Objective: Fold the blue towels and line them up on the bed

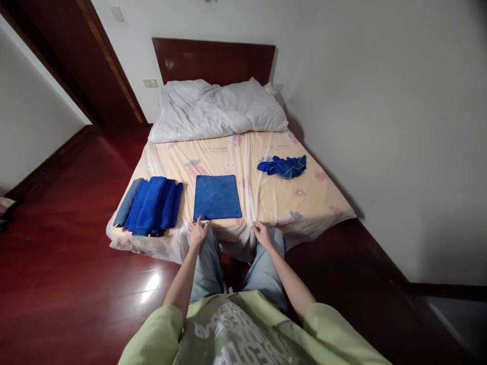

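Note:
A blue cloth lies spread flat, roughly square, near the front edge of the bed. My left hand is at its near left corner, fingers apart and holding nothing; whether a fingertip touches the cloth I cannot tell. To the right of the cloth, my right hand hovers by the bed's edge with its fingers spread and nothing in them. Several rolled or folded blue cloths lie side by side on the left. Farther back on the right sits a crumpled blue cloth with green edging.
The bed has a pale patterned sheet, wrinkled down the middle. A white quilt is bunched before the dark wooden headboard. A wall stands at the right, and reddish wooden floor lies at the left.

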`<state>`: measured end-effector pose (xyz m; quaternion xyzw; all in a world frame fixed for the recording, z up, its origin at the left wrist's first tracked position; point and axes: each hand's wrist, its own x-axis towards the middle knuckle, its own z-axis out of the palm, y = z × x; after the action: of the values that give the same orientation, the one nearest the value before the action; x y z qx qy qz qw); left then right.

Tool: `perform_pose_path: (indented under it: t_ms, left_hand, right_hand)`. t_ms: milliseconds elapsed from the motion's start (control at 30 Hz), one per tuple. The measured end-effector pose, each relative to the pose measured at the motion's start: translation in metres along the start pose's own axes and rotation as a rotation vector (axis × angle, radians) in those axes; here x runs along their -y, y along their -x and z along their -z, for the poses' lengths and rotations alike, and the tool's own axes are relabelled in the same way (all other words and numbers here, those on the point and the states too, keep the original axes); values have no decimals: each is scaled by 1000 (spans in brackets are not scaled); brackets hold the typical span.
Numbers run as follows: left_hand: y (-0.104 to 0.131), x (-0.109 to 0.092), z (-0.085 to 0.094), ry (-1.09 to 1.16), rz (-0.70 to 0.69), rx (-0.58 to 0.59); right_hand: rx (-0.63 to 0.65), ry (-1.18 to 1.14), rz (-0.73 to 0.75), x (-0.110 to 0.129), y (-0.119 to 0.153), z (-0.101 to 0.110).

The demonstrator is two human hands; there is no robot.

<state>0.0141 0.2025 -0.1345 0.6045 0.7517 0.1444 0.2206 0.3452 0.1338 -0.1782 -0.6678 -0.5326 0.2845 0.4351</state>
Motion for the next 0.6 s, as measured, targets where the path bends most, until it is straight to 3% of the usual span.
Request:
perform_pose_path:
  t_ms: [133, 367, 600]
  left_hand:
    - [-16, 13, 1, 156, 81, 2]
    - [-36, 36, 2, 453, 75, -43]
    - [-51, 44, 16, 149, -139, -95]
  right_hand:
    - [-4, 51, 30, 8, -8, -11]
    - [71, 287, 233, 26, -31, -34]
    - [124, 593, 260, 31, -61, -55]
